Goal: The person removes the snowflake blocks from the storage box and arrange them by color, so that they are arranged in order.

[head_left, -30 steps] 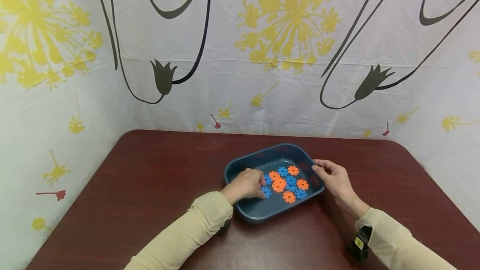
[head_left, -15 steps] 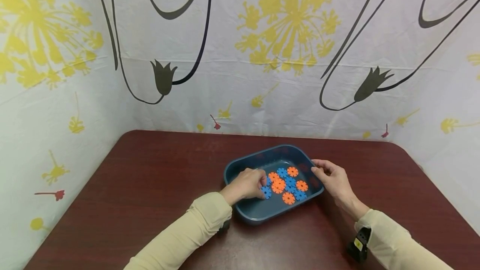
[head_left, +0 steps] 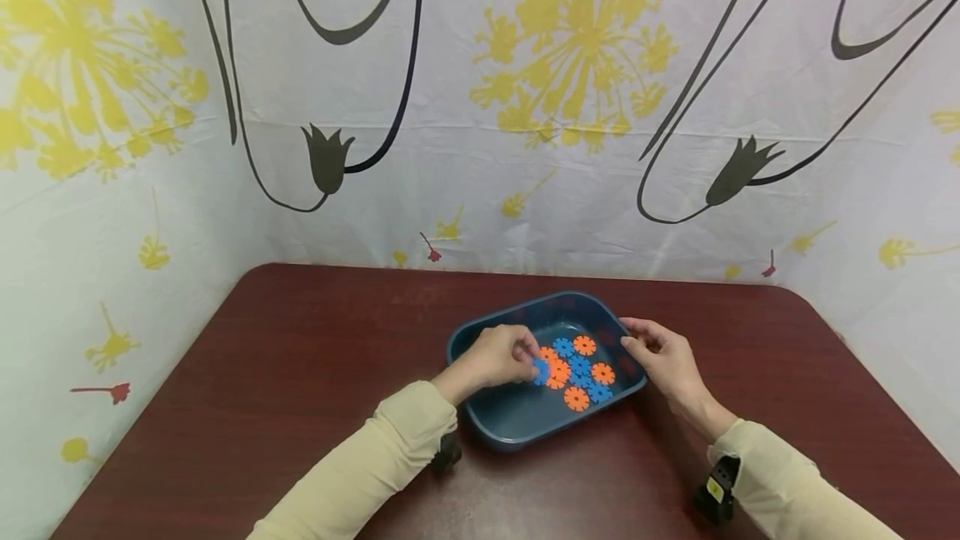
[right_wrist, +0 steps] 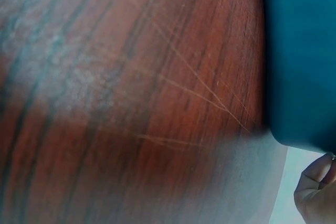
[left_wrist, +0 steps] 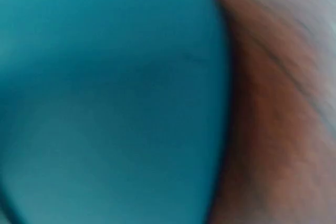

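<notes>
In the head view, a dark blue plastic tray [head_left: 517, 422] lies angled on the table. My left hand [head_left: 495, 358] is over the tray's left part, pinching a blue notched building disc [head_left: 541, 372] between thumb and fingers. Several orange discs [head_left: 577, 398] and blue discs [head_left: 562, 347] lie flat in the tray, some overlapping. My right hand [head_left: 670, 362] grips the tray's right rim, thumb on the near side. The right wrist view catches part of the right hand [right_wrist: 317, 190] at the tray's outer wall [right_wrist: 302, 66]. Only a blurred tray wall [left_wrist: 110, 129] and wood appear in the left wrist view.
The tray stands on a dark red-brown wooden table [head_left: 337, 357] with rounded far corners. A white patterned cloth [head_left: 420, 82] hangs behind the table and along both sides. Black wrist devices [head_left: 717, 490] sit at both cuffs.
My left hand has lifted slightly and shifted right, and the blue disc between its fingers has come off the tray floor. The right hand stays on the rim.
</notes>
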{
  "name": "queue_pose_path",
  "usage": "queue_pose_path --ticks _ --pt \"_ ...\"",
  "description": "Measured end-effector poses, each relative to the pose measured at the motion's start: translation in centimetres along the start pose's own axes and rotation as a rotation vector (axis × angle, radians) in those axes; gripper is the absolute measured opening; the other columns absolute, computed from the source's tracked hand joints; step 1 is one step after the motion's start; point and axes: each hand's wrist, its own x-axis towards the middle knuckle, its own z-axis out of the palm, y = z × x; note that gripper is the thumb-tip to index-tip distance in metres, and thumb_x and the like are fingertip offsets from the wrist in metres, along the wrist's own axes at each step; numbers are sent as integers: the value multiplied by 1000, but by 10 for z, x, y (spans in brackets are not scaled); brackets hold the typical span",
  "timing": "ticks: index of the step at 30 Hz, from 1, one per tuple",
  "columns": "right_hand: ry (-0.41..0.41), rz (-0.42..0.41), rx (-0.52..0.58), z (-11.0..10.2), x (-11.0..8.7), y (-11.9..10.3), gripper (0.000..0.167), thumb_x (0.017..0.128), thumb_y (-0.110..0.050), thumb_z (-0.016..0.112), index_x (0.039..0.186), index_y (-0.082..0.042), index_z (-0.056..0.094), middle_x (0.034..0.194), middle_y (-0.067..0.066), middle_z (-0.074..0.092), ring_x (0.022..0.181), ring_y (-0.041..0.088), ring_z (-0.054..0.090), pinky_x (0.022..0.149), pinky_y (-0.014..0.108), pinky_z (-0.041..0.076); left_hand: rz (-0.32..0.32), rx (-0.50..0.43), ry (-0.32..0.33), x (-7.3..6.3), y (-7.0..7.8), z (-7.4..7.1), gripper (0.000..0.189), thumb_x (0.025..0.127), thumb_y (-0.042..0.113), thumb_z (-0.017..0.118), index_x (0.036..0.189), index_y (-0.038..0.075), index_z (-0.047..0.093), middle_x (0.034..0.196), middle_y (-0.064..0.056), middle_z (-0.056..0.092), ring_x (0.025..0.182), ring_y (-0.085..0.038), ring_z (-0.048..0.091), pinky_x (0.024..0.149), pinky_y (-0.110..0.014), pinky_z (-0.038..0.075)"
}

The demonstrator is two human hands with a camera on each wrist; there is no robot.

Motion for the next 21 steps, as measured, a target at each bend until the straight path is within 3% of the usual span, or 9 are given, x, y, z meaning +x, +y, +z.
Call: queue_pose_path --ticks 6,10,16,21 --pt "-2 5 0 0 0 -1 36 95 -18 56 126 0 56 80 7 51 69 14 48 54 22 41 5 -252 60 -7 7 -22 22 82 9 73 102 9 65 80 -5 64 72 -20 65 68 -33 56" --pt "-3 -6 -5 0 0 -1 36 95 -18 57 126 0 56 80 7 51 68 12 47 54 22 41 -8 -374 119 -16 3 -41 25 84 5 69 109 6 64 84 -9 63 77 -23 66 74 -37 56" --pt "-6 -7 0 1 0 -1 35 95 -17 57 126 0 56 79 7 50 66 13 46 52 23 39 -59 -475 259 -30 -23 -74 27 85 4 68 111 2 62 90 -11 64 79 -21 65 75 -35 56" --pt "-3 12 6 0 -1 -2 35 95 -17 56 126 0 56 77 7 49 62 12 44 49 24 37 -126 -474 328 -45 -57 -96 31 87 8 66 116 1 59 100 -13 65 83 -19 64 80 -36 55"
